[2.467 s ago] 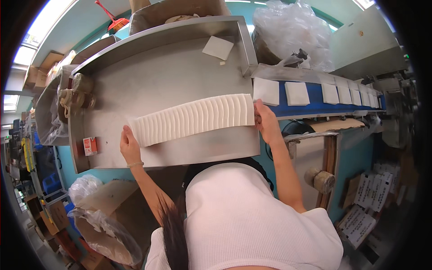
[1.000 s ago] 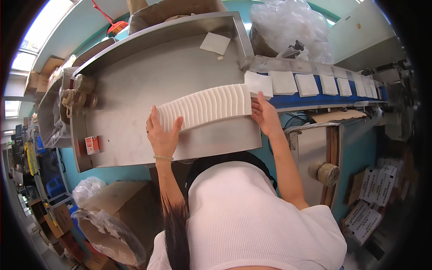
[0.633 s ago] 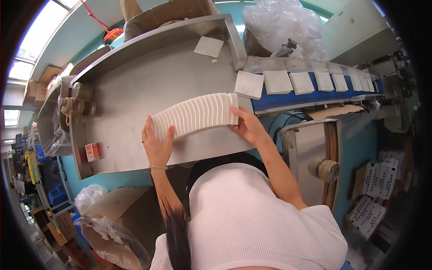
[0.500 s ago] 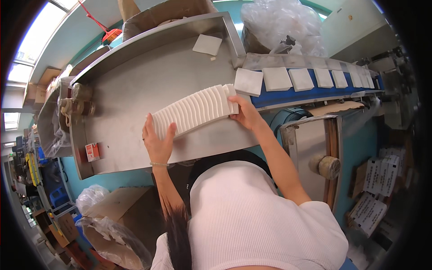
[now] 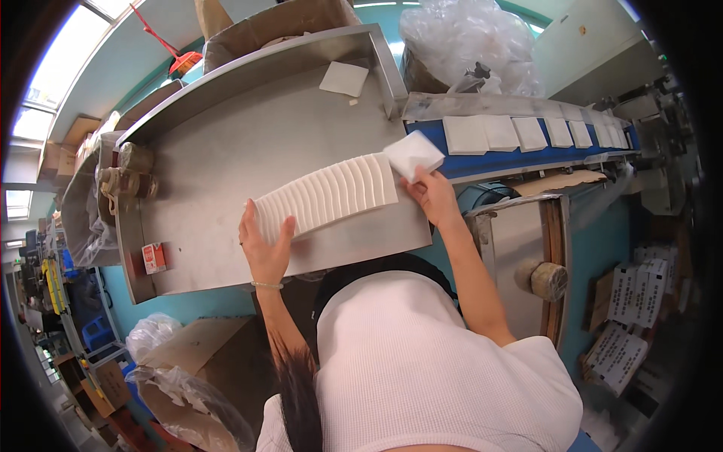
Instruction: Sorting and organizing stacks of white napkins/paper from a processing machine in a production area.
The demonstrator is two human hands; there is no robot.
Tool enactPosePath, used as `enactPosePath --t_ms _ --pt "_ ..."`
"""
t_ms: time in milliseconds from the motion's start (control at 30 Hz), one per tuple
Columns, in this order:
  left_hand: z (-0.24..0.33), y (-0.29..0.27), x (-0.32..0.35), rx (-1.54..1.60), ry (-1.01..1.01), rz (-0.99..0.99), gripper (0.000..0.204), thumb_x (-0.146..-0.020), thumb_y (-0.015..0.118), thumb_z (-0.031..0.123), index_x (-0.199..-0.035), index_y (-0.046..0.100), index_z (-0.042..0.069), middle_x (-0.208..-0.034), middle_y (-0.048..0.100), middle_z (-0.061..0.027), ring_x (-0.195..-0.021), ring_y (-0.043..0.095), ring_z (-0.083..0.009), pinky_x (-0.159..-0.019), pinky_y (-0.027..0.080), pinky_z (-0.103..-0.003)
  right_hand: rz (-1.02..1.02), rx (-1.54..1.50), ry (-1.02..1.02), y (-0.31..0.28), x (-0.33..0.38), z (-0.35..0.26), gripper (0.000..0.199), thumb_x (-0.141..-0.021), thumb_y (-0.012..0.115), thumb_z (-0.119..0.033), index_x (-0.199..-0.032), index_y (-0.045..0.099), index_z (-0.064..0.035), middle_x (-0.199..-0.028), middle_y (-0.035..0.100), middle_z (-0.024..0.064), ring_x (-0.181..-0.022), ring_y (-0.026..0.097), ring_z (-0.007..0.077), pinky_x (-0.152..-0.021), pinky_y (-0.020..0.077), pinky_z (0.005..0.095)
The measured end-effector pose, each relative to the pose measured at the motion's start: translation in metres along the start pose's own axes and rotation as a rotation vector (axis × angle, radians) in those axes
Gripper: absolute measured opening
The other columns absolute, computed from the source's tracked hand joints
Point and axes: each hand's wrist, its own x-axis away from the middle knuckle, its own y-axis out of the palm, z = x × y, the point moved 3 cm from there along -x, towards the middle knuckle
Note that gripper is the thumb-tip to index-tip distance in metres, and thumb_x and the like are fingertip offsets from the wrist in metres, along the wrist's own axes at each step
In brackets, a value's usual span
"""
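Fingers of the left hand [image 5: 265,245], held together and flat, press the lower-left end of a row of white folded pads [image 5: 325,197] lying on the steel table [image 5: 226,151]. Its long axis rises rightward toward the right hand [image 5: 431,197], whose fingers pinch one white pad [image 5: 413,155] just beside the row's upper-right end, near the blue conveyor [image 5: 482,162].

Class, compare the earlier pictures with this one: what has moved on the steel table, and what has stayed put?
The left hand slid rightward, squeezing the row of white pads shorter. The right hand now lifts one white pad at the row's right end. More pads ride the blue belt. The lone pad and small red box stayed.
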Motion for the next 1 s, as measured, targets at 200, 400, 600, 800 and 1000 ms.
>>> enactPosePath --t_ms 200,400,600,800,1000 --pt "0.01 0.017 0.001 -0.062 0.009 0.026 0.088 -0.078 0.078 0.042 -0.143 0.036 0.0 -0.14 0.041 -0.0281 -0.13 0.039 -0.0432 -0.106 0.033 -0.051 -0.062 0.636 -0.228 0.054 0.029 -0.01 0.044 -0.093 0.063 -0.042 -0.11 0.061 -0.001 -0.091 0.062 0.0009 -0.079 0.052 0.0067 -0.068 0.0434 0.0243" --pt "0.007 0.021 -0.001 -0.049 -0.019 0.041 0.089 -0.078 0.078 0.042 -0.144 0.035 0.0 -0.141 0.04 -0.0286 -0.131 0.037 -0.0438 -0.106 0.033 -0.051 -0.253 0.123 0.248 0.022 0.023 -0.001 0.031 -0.093 0.063 -0.024 -0.114 0.058 -0.0019 -0.094 0.064 0.0048 -0.074 0.059 0.0116 -0.068 0.0498 0.0261" --pt "0.017 0.024 -0.005 -0.01 -0.031 0.017 0.089 -0.077 0.078 0.041 -0.144 0.035 0.0 -0.141 0.039 -0.0286 -0.131 0.037 -0.0438 -0.106 0.033 -0.051 0.034 -0.085 -0.052 -0.004 0.002 -0.015 0.037 -0.094 0.064 -0.029 -0.113 0.056 0.0017 -0.096 0.065 0.0087 -0.082 0.064 0.0158 -0.071 0.0546 0.025" --pt "0.017 0.029 -0.002 -0.057 -0.02 0.059 0.089 -0.077 0.079 0.041 -0.143 0.036 0.0 -0.141 0.039 -0.0287 -0.131 0.037 -0.0442 -0.106 0.033 -0.051 -0.153 0.489 -0.063 0.045 0.027 -0.009 0.043 -0.094 0.062 -0.039 -0.117 0.059 -0.0033 -0.098 0.062 0.0025 -0.083 0.056 0.01 -0.07 0.0456 0.0243" --pt "0.019 0.031 -0.005 0.005 -0.017 0.023 0.089 -0.077 0.079 0.041 -0.143 0.036 0.0 -0.141 0.039 -0.0288 -0.131 0.037 -0.0446 -0.106 0.034 -0.051 -0.028 -0.025 0.051 -0.011 -0.001 -0.002 0.034 -0.094 0.061 -0.019 -0.12 0.053 0.0016 -0.104 0.062 0.0101 -0.089 0.063 0.0187 -0.072 0.0553 0.0291"
